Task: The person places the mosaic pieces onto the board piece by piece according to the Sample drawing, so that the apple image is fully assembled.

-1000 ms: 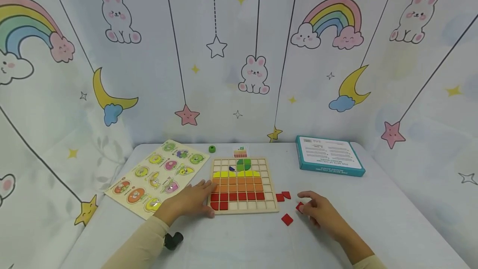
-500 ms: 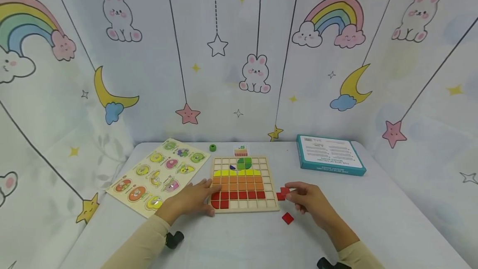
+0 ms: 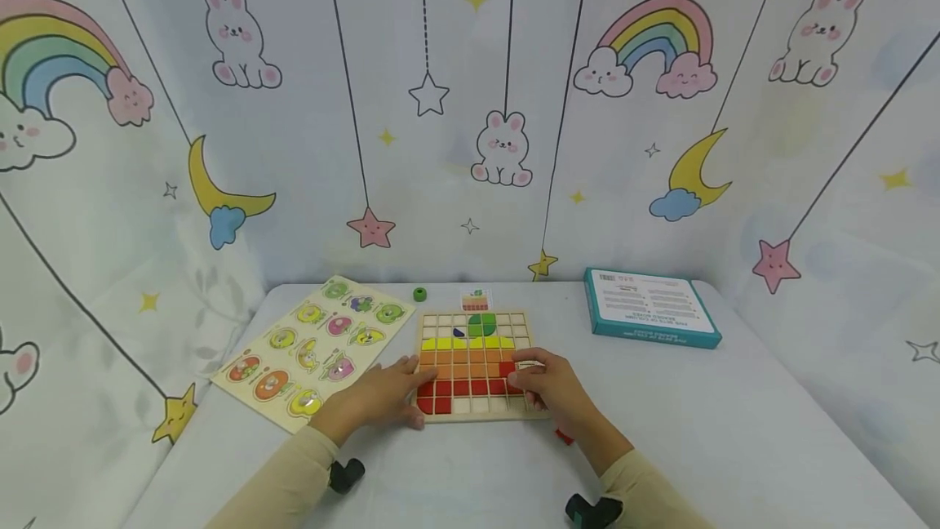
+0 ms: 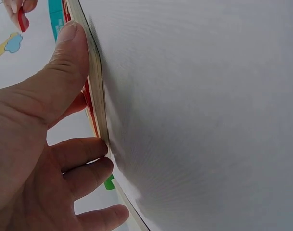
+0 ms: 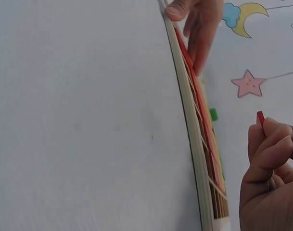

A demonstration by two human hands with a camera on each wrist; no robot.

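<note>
A square wooden grid board (image 3: 481, 421) lies on the table, holding yellow, orange and red tile rows and a green leaf shape. My left hand (image 3: 374, 394) rests against its left side, fingers extended; in the left wrist view the thumb (image 4: 69, 62) touches the board's edge. Thumb and fingers of my right hand (image 3: 558, 390) pinch a red tile (image 3: 507, 368) above the board's right part. The right wrist view shows that tile (image 5: 260, 117) raised off the board. Another red piece (image 3: 564, 437) shows partly beside the right hand, which hides what lies behind it.
A fruit picture board (image 3: 282, 339) lies at the left. Behind the grid board are a small pattern card (image 3: 476, 300) and a green round bead (image 3: 419, 294). A teal box (image 3: 654, 308) sits at the back right. A patterned curtain (image 3: 441, 145) hangs behind the table.
My right hand has picked up a red tile from among the loose ones at the right and carried it left over the board. The left hand stays at the board's left side.
</note>
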